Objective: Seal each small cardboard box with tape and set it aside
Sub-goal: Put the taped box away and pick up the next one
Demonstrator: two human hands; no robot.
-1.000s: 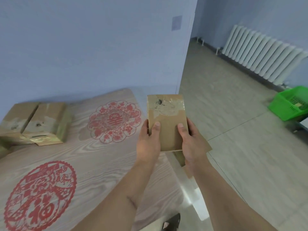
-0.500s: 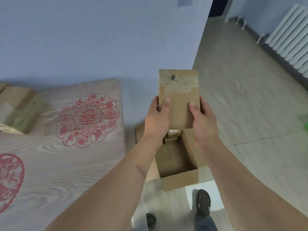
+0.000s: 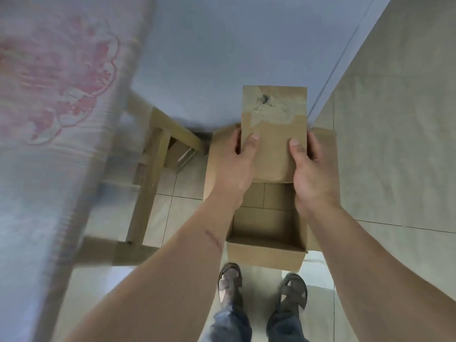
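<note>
I hold a small brown cardboard box [image 3: 274, 134] with both hands, its taped and torn end pointing away from me. My left hand [image 3: 237, 166] grips its left side and my right hand [image 3: 309, 174] its right side, thumbs on top. The box hangs above a large open carton [image 3: 266, 253] on the floor, whose inside shows brown cardboard at the bottom.
A wood-grain table with a red paper-cut pattern [image 3: 56, 95] fills the left, blurred. Its wooden leg frame [image 3: 148, 183] stands left of the carton. A blue wall [image 3: 234, 45] is ahead, tiled floor [image 3: 394, 144] to the right. My sandalled feet [image 3: 261, 292] stand just behind the carton.
The view has swung down and right, away from the tabletop. Both hands have carried the small box off the table and over the open carton on the floor.
</note>
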